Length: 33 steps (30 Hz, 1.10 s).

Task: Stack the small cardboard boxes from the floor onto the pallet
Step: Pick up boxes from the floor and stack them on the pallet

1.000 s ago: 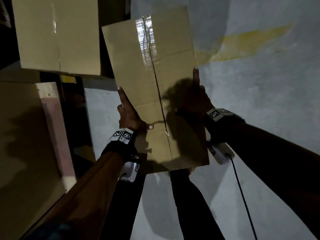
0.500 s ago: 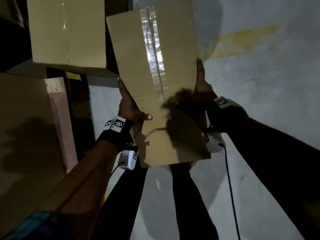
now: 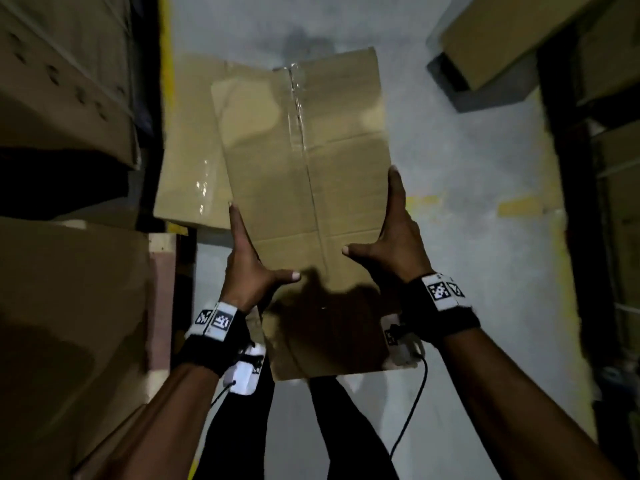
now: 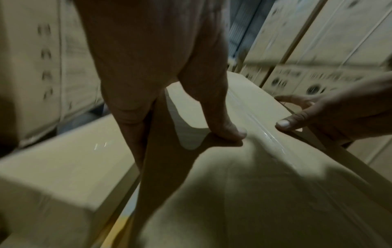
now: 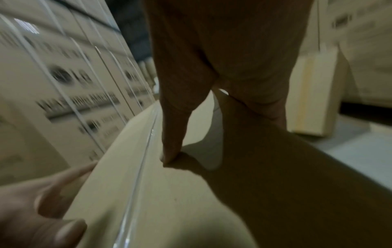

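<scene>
I carry a taped brown cardboard box (image 3: pixel 304 188) in the air, clamped between both hands. My left hand (image 3: pixel 249 268) presses its left side with straight fingers, thumb laid across the top. On the opposite side my right hand (image 3: pixel 394 244) does the same. The left wrist view shows the left thumb (image 4: pixel 222 120) on the box top (image 4: pixel 244 193) near the tape seam, with the right hand (image 4: pixel 318 115) across from it. The blurred right wrist view shows the box (image 5: pixel 169 201) and the left hand (image 5: pixel 42 209). A second taped box (image 3: pixel 187 161) lies just behind and left, partly hidden.
Strapped printed cartons (image 3: pixel 62 81) are stacked on the left above a large brown box (image 3: pixel 69 323). Another box (image 3: pixel 502 39) sits on a grey base at top right. Dark racking (image 3: pixel 571 202) lines the right. Grey floor (image 3: pixel 467 202) shows between; my legs (image 3: pixel 346 427) are below.
The box has swung from tilted to nearly square and now overlaps the second box on the left. My right thumb has come onto its top. The view has turned toward the aisle.
</scene>
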Tool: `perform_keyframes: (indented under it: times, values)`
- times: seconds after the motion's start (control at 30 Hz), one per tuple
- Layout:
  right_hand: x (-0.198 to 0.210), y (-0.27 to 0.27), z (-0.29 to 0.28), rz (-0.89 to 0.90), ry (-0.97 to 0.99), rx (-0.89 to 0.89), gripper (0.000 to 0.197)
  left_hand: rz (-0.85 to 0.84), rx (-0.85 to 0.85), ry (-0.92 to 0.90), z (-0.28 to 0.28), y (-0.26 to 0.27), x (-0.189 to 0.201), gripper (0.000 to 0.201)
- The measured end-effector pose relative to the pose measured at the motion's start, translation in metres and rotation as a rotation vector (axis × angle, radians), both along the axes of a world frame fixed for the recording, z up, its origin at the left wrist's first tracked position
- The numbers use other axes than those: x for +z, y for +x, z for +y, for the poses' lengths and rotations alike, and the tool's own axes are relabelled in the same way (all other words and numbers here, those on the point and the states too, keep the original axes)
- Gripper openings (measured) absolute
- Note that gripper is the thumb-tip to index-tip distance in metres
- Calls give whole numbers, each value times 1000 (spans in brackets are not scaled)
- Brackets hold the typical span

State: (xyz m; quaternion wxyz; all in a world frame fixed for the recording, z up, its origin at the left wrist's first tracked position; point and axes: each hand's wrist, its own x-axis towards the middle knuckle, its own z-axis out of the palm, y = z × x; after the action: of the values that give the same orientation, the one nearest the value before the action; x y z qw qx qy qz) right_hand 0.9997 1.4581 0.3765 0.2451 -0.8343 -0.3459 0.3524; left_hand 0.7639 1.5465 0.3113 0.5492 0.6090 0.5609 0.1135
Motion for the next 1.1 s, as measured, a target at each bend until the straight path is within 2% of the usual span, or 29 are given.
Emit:
perform_keyframes:
  times: [0.17, 0.27, 0.4, 0.5, 0.67, 0.8, 0.93, 1.1]
  values:
    - [139, -41, 10, -61, 120, -75, 139, -143, 113, 89, 7, -22, 128, 155]
    - [207, -65, 10, -99, 219, -58, 137, -200, 171, 171, 13, -38, 199, 155]
    - [282, -81, 2, -150, 369, -9, 139, -265, 215, 256, 13, -59, 291, 156]
    - [328, -89, -9, -196, 501, 61, 138, -249, 251, 396, -4, -73, 348, 153]
    - [378, -89, -31, -170, 713, 233, 137, -256, 446, 608, -62, -86, 413, 153]
    - [409, -90, -48, -99, 813, 386, 136, -234, 598, 766, -124, -89, 441, 150]
    - [434, -92, -73, -14, 917, 565, 135, -144, 731, 883, -192, -93, 465, 147]
    - [455, -124, -106, 75, 943, 763, 138, -23, 945, 936, -279, -111, 488, 146]
